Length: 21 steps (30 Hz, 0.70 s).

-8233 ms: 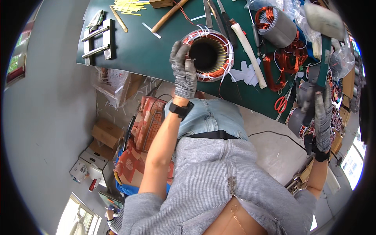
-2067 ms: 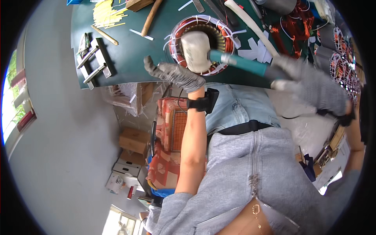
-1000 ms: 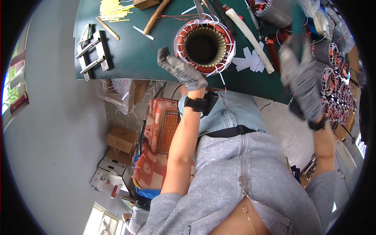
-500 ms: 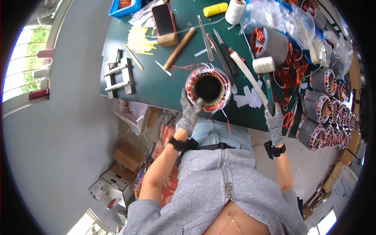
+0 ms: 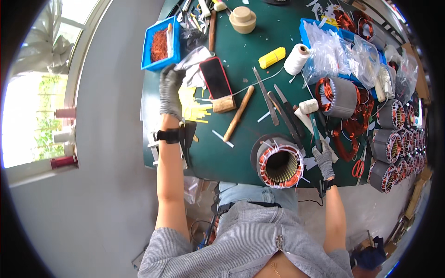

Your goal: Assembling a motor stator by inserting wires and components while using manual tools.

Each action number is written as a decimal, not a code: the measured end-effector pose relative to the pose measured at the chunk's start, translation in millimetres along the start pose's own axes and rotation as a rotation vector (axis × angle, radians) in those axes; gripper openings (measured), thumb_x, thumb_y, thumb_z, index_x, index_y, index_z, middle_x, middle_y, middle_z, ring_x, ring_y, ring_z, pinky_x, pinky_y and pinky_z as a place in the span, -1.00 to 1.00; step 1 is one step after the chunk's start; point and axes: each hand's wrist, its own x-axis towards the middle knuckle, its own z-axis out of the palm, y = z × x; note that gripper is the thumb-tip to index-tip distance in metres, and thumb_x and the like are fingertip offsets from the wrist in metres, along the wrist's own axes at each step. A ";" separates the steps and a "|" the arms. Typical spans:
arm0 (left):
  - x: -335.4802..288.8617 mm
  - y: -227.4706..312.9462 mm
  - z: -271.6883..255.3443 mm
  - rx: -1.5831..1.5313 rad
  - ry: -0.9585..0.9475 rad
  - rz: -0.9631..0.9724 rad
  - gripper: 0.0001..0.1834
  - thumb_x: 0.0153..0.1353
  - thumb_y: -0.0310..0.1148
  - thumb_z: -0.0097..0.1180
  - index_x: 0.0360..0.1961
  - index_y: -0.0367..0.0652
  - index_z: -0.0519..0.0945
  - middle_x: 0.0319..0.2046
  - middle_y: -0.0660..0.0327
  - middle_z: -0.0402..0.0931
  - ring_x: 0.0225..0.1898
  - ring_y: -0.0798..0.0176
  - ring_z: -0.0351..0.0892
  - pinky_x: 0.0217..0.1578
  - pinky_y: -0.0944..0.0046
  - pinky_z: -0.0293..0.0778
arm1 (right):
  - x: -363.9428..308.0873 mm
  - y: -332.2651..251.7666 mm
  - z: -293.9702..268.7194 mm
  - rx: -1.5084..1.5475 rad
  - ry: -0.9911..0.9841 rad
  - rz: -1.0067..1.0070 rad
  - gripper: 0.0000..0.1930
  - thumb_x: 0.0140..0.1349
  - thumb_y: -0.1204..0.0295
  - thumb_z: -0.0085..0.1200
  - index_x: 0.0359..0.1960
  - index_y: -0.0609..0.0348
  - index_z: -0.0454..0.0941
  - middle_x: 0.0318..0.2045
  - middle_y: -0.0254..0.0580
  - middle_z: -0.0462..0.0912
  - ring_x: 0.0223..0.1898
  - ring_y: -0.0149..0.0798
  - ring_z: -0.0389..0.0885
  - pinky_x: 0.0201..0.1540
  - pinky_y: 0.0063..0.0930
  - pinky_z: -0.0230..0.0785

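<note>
My hands are well apart: the right hand (image 5: 324, 159) is closed round the grip of a mallet (image 5: 315, 126), while the left hand (image 5: 170, 90) is out at the far left, in front of the blue bin (image 5: 148, 60) and beside the white cloth (image 5: 192, 62); I cannot tell whether its fingers touch or pinch anything there. The wound stator (image 5: 289, 170) is at the front edge of the table (image 5: 213, 160), close to my thighs and between my two hands, but much nearer the right. From the right hand it lies just to the left and a little toward me; from the left hand it is far off to the right and nearer my body. Its bore opens up toward my face, with the grey shell showing on the far left side, though at this angle I cannot judge any real tilt. The mallet points away from me, its white head at the far end and slightly left of the grip, so its length runs past the stator's right side without touching it. Yellow strips (image 5: 197, 112) lie next to my left hand, and the red scissors (image 5: 358, 167) lie to the right of my right hand.
</note>
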 end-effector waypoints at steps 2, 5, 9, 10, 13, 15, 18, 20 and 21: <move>9.0 -14.4 -9.4 0.377 -0.112 -0.055 -0.59 0.21 -0.21 0.03 0.04 -0.16 0.42 -0.22 0.19 0.56 -0.16 0.32 0.52 -0.05 0.33 0.37 | -5.8 -45.0 6.4 -0.272 0.200 -0.254 -0.73 0.07 0.44 0.09 -0.17 0.21 0.43 -0.38 -0.06 0.50 -0.35 -0.16 0.52 -0.30 -0.26 0.40; 43.8 -21.6 22.1 0.704 -0.316 0.150 -0.63 0.18 -0.25 0.04 -0.01 -0.15 0.49 -0.18 0.21 0.52 -0.13 0.32 0.46 -0.06 0.34 0.33 | -19.9 -65.9 6.6 -0.598 0.407 -0.421 -0.76 0.05 0.44 0.08 -0.22 0.18 0.45 -0.27 0.02 0.49 -0.22 0.00 0.49 -0.17 -0.13 0.34; 105.5 5.7 138.9 0.439 -0.450 0.280 -0.63 0.15 -0.22 0.06 -0.05 -0.16 0.53 -0.15 0.12 0.49 -0.10 0.23 0.40 -0.01 0.30 0.29 | -40.3 -59.8 18.4 -0.495 0.184 -0.275 -0.84 0.04 0.40 0.05 -0.33 0.16 0.47 -0.24 0.03 0.50 -0.18 0.09 0.46 -0.11 -0.04 0.29; 116.5 8.9 166.8 0.529 -0.420 0.243 -0.61 0.15 -0.20 0.06 -0.04 -0.18 0.52 -0.12 0.08 0.48 -0.07 0.18 0.40 0.01 0.24 0.28 | -43.2 -49.9 26.4 -0.445 0.073 -0.241 -0.84 0.05 0.39 0.04 -0.34 0.15 0.47 -0.23 0.00 0.50 -0.17 0.06 0.46 -0.12 -0.05 0.28; 267.9 -49.7 149.1 1.096 -0.536 0.452 -0.35 0.07 0.04 0.09 0.11 -0.14 0.40 0.09 -0.04 0.34 0.10 -0.06 0.33 0.13 0.09 0.21 | -32.1 -48.7 68.8 -0.708 0.168 -0.416 -0.78 0.03 0.28 0.10 -0.27 -0.01 0.49 -0.24 -0.21 0.49 -0.17 -0.09 0.44 -0.11 -0.17 0.28; 281.9 -76.7 185.8 1.360 -0.472 0.616 -0.20 0.00 0.18 0.09 0.21 -0.03 0.30 0.22 -0.07 0.18 0.19 -0.12 0.23 0.18 0.03 0.15 | -36.5 -38.2 70.7 -0.684 0.309 -0.419 -0.77 -0.03 0.29 0.13 -0.29 -0.04 0.53 -0.27 -0.24 0.49 -0.20 -0.12 0.45 -0.13 -0.17 0.30; 300.5 -90.6 203.6 1.470 -0.497 0.743 -0.02 -0.07 0.30 0.11 0.34 0.12 0.12 0.35 -0.06 -0.04 0.35 -0.12 -0.04 0.26 -0.05 0.02 | -38.1 -39.2 73.2 -0.680 0.354 -0.402 -0.80 -0.09 0.33 0.15 -0.35 -0.06 0.55 -0.25 -0.29 0.50 -0.25 -0.18 0.46 -0.22 -0.17 0.33; 305.7 -102.4 217.7 1.419 -0.630 0.303 -0.04 -0.07 0.31 0.10 0.33 0.15 0.13 0.33 -0.04 -0.01 0.32 -0.13 0.04 0.25 -0.02 0.06 | -40.4 -43.9 70.2 -0.710 0.309 -0.393 -0.80 -0.10 0.32 0.15 -0.37 -0.07 0.56 -0.25 -0.31 0.51 -0.27 -0.20 0.47 -0.26 -0.19 0.35; 320.0 -106.7 214.9 1.473 -0.648 0.247 -0.05 -0.09 0.29 0.14 0.32 0.16 0.15 0.27 -0.02 0.13 0.25 -0.11 0.16 0.18 0.00 0.17 | -39.7 -44.7 72.6 -0.700 0.302 -0.364 -0.80 -0.10 0.32 0.15 -0.37 -0.07 0.56 -0.25 -0.31 0.51 -0.27 -0.20 0.47 -0.26 -0.19 0.35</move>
